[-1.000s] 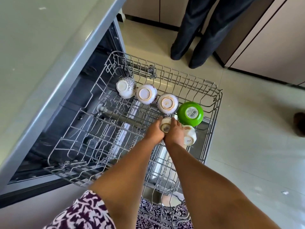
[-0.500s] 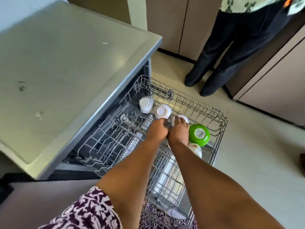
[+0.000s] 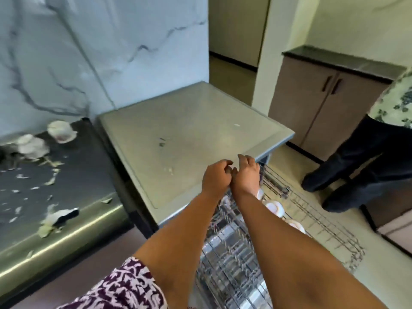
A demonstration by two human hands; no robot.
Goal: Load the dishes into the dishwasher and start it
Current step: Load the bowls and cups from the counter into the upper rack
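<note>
The dishwasher point(image 3: 189, 130) has a flat grey top, and its upper wire rack point(image 3: 316, 224) is pulled out to the lower right. White cups point(image 3: 275, 208) stand upside down in the rack, partly hidden behind my right forearm. My left hand point(image 3: 216, 177) and my right hand point(image 3: 246, 172) hover side by side over the front edge of the dishwasher top, above the rack. They touch each other, their fingers are loosely curled, and neither holds anything.
A dark steel counter point(image 3: 66, 186) at the left carries food scraps and white dishes point(image 3: 60, 131). Another person's dark trouser legs point(image 3: 356, 170) stand on the floor just beyond the rack. A brown cabinet point(image 3: 323, 103) is behind them.
Both hands have left the small cup in the rack and risen to the edge of the dishwasher top. The view has tilted up, bringing in the counter and the wall.
</note>
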